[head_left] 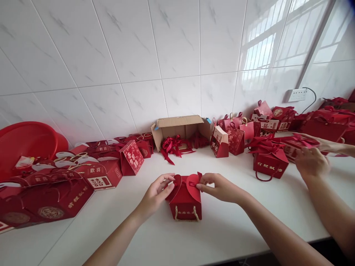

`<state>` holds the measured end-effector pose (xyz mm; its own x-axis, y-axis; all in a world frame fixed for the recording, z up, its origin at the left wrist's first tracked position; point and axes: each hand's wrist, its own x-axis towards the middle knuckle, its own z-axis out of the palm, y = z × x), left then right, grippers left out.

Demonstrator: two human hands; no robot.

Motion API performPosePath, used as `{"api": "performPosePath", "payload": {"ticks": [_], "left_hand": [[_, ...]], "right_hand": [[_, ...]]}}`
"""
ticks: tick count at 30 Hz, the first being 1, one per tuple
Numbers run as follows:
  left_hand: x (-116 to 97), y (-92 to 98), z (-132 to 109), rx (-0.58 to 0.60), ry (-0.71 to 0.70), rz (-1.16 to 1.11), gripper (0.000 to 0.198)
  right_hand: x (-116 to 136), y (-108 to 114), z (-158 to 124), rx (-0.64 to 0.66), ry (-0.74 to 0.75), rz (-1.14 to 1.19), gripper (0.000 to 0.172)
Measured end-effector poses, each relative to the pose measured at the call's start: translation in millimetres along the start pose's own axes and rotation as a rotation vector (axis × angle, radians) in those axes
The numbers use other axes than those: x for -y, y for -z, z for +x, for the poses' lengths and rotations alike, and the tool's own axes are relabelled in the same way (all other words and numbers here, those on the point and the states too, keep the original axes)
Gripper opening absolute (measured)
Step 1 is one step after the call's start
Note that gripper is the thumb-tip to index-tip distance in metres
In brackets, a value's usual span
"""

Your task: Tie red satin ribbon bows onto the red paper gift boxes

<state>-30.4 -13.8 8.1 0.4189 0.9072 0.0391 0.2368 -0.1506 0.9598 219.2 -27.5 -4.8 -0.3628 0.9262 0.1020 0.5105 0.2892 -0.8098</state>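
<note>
A small red gift box (185, 203) stands upright on the white table in front of me, with rounded top flaps folded inward and a cord handle hanging on its near side. Red ribbon (192, 183) runs through slots in the flaps. My left hand (158, 192) is curled at the left flap, thumb and fingers gripping the box's edge there. At the right flap, my right hand (217, 186) pinches the ribbon between thumb and fingers. A short ribbon end sticks up beside those fingertips.
An open cardboard carton (180, 122) holding red ribbon bows (176, 144) lies against the tiled wall. Red boxes (102, 173) and a red basin (55, 136) fill the left. More boxes (235, 140) stand right, where another person's hands (313, 162) handle a ribboned box.
</note>
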Motion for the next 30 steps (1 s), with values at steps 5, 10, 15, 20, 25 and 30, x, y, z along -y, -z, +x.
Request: {"api": "performPosePath", "payload": {"ticks": [5,10,15,20,25,30], "left_hand": [[-1.2,2.5,-5.8,-0.012,0.042,0.149,0.021],[-4.7,8.7,-1.5,0.099,0.152,0.008,0.021],[-10.6,15.3,1.9,0.142,0.174,-0.085,0.014],[-19.1,20.2,2.6,0.160,0.156,-0.178,0.018],[-22.5,21.6,4.4,0.078,0.204,-0.218,0.019],[-14.8,22.0,8.9,0.019,0.230,-0.168,0.018]], "right_hand": [[-1.9,-0.5,-4.4,0.041,0.060,0.269,0.035],[-4.5,8.6,-2.9,0.116,0.011,0.556,0.041],[-0.8,17.2,-6.7,-0.012,-0.064,0.259,0.044],[0.1,16.6,-9.8,-0.169,0.060,-0.051,0.035],[-8.9,14.3,-11.4,-0.388,0.308,-0.146,0.011],[-19.9,12.9,-15.7,-0.502,0.566,-0.293,0.016]]}}
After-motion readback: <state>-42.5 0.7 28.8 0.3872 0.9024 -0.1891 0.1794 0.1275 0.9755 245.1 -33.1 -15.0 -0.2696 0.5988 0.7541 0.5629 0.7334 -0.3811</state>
